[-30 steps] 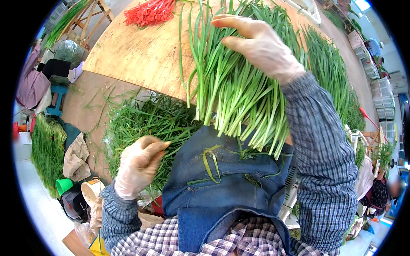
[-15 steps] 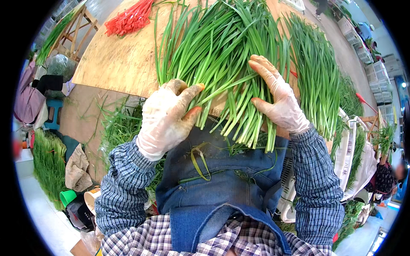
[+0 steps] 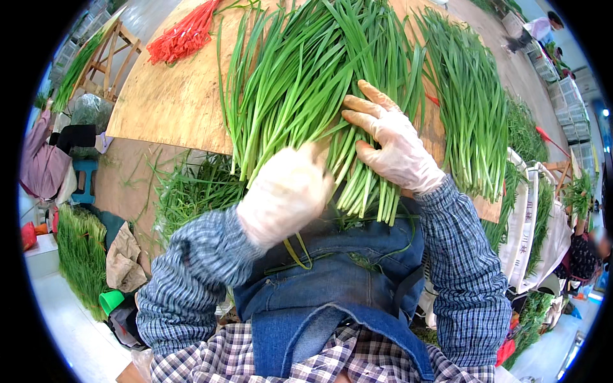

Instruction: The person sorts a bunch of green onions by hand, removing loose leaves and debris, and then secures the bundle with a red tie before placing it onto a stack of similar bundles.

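Observation:
A big heap of garlic chives (image 3: 290,76) lies on the wooden board (image 3: 169,96), leaves pointing away and pale stem ends toward me. My right hand (image 3: 399,147), in a thin whitish glove, rests on the right side of the heap. Its fingers are stretched out and its thumb stands apart, above a cluster of stems (image 3: 367,191) that overhangs the board's near edge. My left hand (image 3: 284,201), gloved too, is beside the stem ends left of that cluster. Motion smears it, and its fingers are hidden, so whether it holds any stems does not show.
A second row of chives (image 3: 469,115) lies to the right. Red ties (image 3: 185,35) are bunched at the far left. Loose greens (image 3: 198,191) lie below the board's left edge. White crates (image 3: 520,223) stand at right; other people (image 3: 48,156) are at the sides.
My left hand has moved right across the stem ends and is now blurred. My right hand has shifted slightly left, its fingers still stretched over the chives.

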`<move>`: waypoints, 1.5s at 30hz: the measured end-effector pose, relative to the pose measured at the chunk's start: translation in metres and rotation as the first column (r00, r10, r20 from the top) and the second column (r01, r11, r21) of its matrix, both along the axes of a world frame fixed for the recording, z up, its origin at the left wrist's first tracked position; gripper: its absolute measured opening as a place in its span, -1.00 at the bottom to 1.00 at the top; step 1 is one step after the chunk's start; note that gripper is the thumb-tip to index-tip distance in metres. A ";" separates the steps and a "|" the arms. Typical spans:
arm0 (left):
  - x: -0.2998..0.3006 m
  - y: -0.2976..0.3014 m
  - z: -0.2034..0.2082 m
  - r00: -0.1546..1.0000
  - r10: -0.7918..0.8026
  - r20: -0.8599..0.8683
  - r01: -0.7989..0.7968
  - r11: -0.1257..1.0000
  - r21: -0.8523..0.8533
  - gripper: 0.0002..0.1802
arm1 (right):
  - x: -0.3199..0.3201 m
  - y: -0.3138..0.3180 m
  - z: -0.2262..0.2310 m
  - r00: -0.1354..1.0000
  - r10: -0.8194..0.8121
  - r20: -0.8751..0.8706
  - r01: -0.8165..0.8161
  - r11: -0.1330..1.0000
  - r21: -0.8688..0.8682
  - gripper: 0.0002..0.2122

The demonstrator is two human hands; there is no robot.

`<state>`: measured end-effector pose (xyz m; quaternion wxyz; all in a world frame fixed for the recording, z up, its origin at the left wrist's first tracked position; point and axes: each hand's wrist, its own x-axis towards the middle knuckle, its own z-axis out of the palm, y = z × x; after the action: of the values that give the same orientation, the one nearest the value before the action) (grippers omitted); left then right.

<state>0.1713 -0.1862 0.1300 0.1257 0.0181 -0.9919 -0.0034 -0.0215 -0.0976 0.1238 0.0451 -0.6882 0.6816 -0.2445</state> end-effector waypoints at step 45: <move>-0.011 0.059 -0.015 0.724 0.688 0.044 -0.337 0.297 0.894 -0.89 | 0.015 0.001 -0.002 0.970 -0.239 -0.050 0.235 0.969 -0.077 -0.61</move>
<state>0.1598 -0.1267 0.1155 0.2671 0.3994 -0.7492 -0.4559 -0.0065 -0.0969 0.1218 -0.0288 -0.6100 0.7509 -0.2514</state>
